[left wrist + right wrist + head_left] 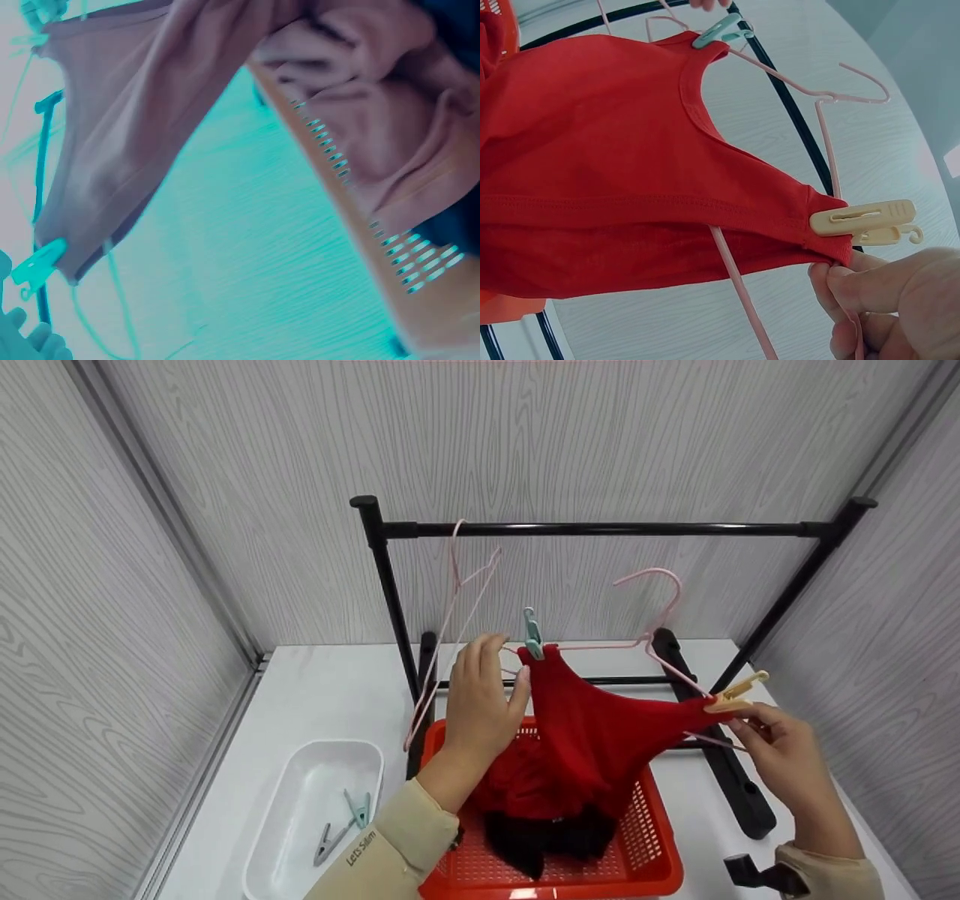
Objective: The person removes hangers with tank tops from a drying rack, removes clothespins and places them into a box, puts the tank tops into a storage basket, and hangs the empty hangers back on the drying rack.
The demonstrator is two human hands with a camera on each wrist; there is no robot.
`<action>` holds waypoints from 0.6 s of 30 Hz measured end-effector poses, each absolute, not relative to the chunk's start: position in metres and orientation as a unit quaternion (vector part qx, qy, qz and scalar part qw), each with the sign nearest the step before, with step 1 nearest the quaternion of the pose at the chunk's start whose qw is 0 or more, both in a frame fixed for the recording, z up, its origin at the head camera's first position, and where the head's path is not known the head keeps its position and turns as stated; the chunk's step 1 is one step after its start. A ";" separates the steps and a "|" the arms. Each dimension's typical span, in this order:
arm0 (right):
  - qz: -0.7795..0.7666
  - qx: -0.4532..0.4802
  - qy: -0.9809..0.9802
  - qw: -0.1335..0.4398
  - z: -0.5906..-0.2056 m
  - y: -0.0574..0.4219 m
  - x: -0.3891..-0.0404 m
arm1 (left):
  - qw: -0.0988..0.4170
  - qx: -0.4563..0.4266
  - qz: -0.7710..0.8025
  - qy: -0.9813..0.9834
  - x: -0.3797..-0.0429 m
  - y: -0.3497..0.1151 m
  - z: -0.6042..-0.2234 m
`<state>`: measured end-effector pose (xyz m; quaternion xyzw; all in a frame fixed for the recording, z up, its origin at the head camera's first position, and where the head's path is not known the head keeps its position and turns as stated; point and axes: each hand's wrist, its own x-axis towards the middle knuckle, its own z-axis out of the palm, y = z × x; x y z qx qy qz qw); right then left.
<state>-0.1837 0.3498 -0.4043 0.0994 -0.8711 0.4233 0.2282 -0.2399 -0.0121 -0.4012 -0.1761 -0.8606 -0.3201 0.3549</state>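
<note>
A red sleeveless top (592, 720) hangs by its two straps on a pink wire hanger (664, 641). A light green clothespin (532, 637) clamps one strap; a yellow clothespin (862, 223) clamps the other. My right hand (784, 742) pinches the hanger wire right below the yellow clothespin, fingertips against the strap end. My left hand (480, 705) is beside the green clothespin, thumb and fingers apart around the hanger's left end. The hanger's hook points up, off the rack's bar. The top's lower part drapes down over the red basket (667, 859).
A black rack (600, 529) stands behind, with another pink hanger (454, 585) on its bar. Dark and red clothes (551, 840) lie in the basket. At left, a white tray (277, 817) holds a green clothespin (360, 810) and a grey clothespin (328, 844).
</note>
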 end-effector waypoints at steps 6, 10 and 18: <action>0.430 0.113 -0.865 0.232 -0.404 0.351 -0.182 | 0.292 -0.201 -0.350 -0.867 -0.248 -0.013 -0.386; 0.431 0.112 -0.865 0.232 -0.402 0.351 -0.181 | 0.234 -0.218 -0.380 -0.868 -0.254 -0.015 -0.379; 0.441 0.101 -0.861 0.232 -0.405 0.352 -0.180 | 0.120 -0.252 -0.503 -0.818 -0.262 -0.020 -0.377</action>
